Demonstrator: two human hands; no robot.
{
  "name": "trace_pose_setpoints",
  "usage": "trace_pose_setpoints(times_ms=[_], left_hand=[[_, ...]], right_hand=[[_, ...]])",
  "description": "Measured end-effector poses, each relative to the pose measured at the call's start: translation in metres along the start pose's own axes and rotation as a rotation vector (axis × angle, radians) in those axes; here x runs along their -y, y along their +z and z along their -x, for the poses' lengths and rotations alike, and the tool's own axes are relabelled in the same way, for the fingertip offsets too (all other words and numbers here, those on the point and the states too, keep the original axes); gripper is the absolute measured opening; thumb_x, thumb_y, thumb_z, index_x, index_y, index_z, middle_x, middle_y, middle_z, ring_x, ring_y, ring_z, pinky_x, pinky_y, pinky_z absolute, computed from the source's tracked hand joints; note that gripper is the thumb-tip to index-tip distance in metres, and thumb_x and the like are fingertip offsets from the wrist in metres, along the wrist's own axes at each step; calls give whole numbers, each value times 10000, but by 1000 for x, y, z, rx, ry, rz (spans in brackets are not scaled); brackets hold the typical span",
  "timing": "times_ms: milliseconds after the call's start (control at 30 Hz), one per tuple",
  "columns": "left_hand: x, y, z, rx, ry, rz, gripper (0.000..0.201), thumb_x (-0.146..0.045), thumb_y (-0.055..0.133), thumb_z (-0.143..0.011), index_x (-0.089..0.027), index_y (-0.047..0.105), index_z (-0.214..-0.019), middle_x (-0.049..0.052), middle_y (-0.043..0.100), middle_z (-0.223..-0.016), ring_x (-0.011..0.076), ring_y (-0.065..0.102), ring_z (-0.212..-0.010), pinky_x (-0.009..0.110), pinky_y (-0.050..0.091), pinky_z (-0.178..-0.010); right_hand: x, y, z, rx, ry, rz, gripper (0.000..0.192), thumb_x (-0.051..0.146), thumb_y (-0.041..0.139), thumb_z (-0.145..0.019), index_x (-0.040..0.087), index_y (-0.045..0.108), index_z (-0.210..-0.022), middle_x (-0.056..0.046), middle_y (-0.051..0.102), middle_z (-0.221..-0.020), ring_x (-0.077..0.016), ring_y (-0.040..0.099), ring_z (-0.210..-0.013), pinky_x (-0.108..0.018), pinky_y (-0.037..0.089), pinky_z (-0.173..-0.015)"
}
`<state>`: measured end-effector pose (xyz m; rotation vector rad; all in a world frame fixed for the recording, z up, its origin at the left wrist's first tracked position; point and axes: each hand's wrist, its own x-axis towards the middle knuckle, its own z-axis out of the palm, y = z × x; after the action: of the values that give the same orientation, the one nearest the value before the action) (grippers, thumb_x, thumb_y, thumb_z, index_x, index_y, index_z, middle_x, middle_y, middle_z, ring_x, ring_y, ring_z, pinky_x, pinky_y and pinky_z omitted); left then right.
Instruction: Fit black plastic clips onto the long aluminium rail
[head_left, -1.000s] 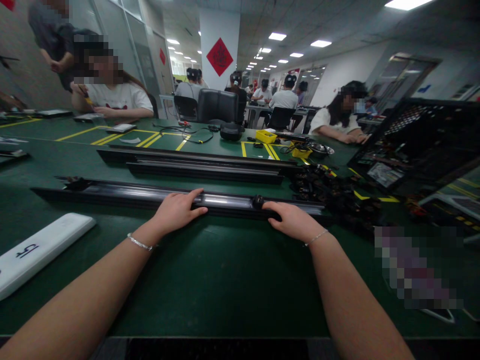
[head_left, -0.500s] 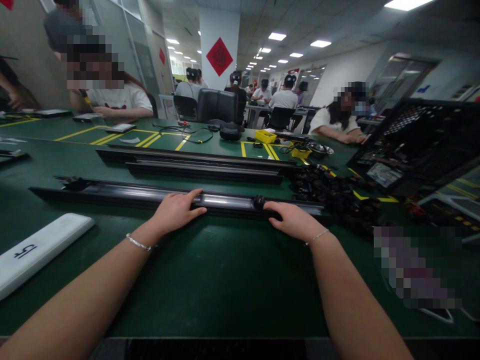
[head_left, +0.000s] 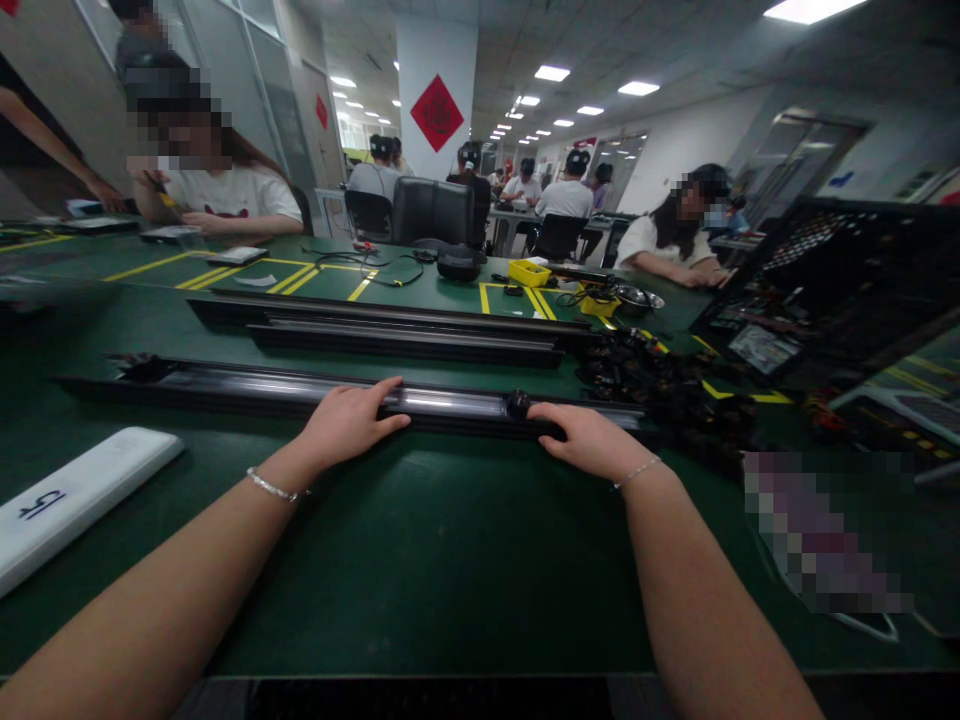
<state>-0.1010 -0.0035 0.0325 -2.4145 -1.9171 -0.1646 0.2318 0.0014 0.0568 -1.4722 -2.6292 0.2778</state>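
A long black metal rail (head_left: 247, 388) with a shiny inner channel lies across the green table (head_left: 420, 560) in front of me. My left hand (head_left: 349, 420) rests flat on its near edge, fingers reaching over the channel. My right hand (head_left: 589, 440) grips the rail's near edge further right, just beside a small black knob-like part (head_left: 517, 404) sitting in the channel. Both wrists wear thin bracelets.
Two more black rails (head_left: 405, 335) lie parallel behind. A heap of small black parts (head_left: 667, 385) and a black crate (head_left: 840, 290) sit at the right. A white block (head_left: 75, 495) lies at the left. Yellow boxes (head_left: 529, 272), cables and seated people are beyond.
My hands and the rail have stayed put. The view has shifted slightly, and a person's arm at the far left has reached further over the table.
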Motion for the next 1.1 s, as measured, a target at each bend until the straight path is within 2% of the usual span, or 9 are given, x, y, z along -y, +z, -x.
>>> trace_pose_setpoints(times_ms=[267,700,1100], left_hand=[[1,1,0,-3,7,0,673,-617,333,-812,-218,333,-1354,82,666,-1061,254,587,-1021,359,377,-882],[-1,-2,0,32,-20,6,677,-606,347,-809,-222,316,-1366,78,647,-1119,253,572,-1056,358,361,-911],[0,0,-1,28,-19,-2,677,-608,355,-806,-224,323,-1362,78,663,-1073,256,583,-1035,359,368,-900]], right_hand=[[-6,-3,3,-3,28,-2,339,251,523,-792,274,556,-1128,-8,613,-1146,-183,579,-1009,-324,425,-912],[-14,-5,7,13,59,-19,356,291,529,-784,287,542,-1140,-5,611,-1151,-198,580,-1007,-329,431,-895],[-19,-7,10,13,86,-41,332,290,535,-773,292,571,-1103,3,631,-1102,-194,593,-960,-323,444,-856]])
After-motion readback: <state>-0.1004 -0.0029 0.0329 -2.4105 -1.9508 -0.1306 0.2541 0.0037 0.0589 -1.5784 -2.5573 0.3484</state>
